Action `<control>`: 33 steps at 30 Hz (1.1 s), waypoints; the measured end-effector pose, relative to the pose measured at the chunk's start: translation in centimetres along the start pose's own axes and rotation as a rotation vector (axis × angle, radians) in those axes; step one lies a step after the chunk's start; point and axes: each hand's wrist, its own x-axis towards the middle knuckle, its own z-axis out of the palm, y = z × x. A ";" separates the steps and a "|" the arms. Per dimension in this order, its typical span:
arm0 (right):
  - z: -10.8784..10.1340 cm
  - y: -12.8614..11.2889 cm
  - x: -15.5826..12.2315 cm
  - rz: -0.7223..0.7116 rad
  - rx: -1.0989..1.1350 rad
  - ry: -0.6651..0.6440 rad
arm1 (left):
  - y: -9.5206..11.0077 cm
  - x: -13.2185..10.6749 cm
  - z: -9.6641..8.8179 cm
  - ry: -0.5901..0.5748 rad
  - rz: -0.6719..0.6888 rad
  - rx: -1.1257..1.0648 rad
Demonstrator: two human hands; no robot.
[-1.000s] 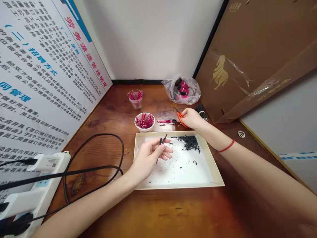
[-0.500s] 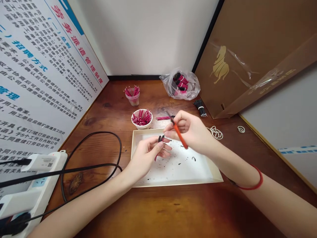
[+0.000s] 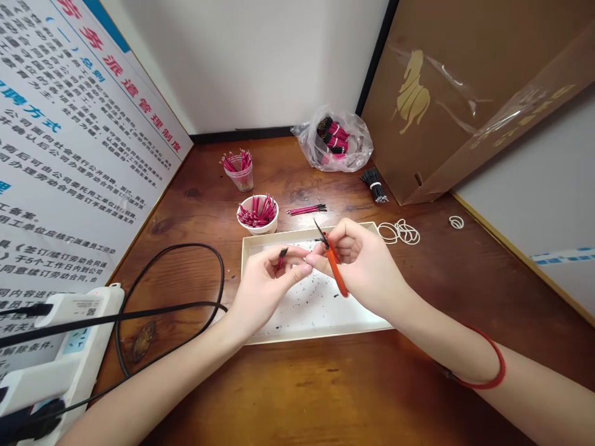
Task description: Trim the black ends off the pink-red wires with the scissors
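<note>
Left hand point(image 3: 264, 282) grasps a few short red wires with black ends point(image 3: 282, 255), tucked among its curled fingers. Its thumb and forefinger reach to the fingertips of the right hand point(image 3: 369, 263), and the two meet above the tray; whatever is pinched there is too small to make out. The right hand also grips orange-handled scissors point(image 3: 338, 272), dark blades pointing up and away from the person, and a red bracelet point(image 3: 498, 365) circles that wrist.

Below both hands lies a shallow white tray point(image 3: 320, 332) with a cream rim, dark scraps scattered over its floor. Just beyond its far edge stands a white cup point(image 3: 258, 230) full of pink-red wires, and beside that a loose row of pink and black wires point(image 3: 307, 210) lies on the wooden table point(image 3: 325, 396). White rubber bands point(image 3: 405, 233) lie right of the tray. Farther back are a clear cup point(image 3: 242, 181) of pink-red wires, a plastic bag point(image 3: 360, 148) holding bundled wires, and a banded black bundle point(image 3: 373, 184) near the brown box point(image 3: 465, 80).
</note>
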 end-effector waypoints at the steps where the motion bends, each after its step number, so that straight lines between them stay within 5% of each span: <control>1: 0.1 0.0 -0.1 -0.005 0.006 -0.014 | 0.1 0.0 0.0 0.001 -0.015 0.001; 8: -2.5 0.1 -3.3 -0.043 -0.350 -0.047 | 0.7 0.3 -1.0 0.116 0.116 0.155; 17: -2.4 2.3 -6.0 -0.458 -0.601 0.155 | 0.5 -0.2 -0.7 0.151 0.275 0.366; 33: -2.1 2.7 -6.0 -0.444 -0.582 0.169 | 0.2 -0.1 -0.8 0.079 0.310 0.304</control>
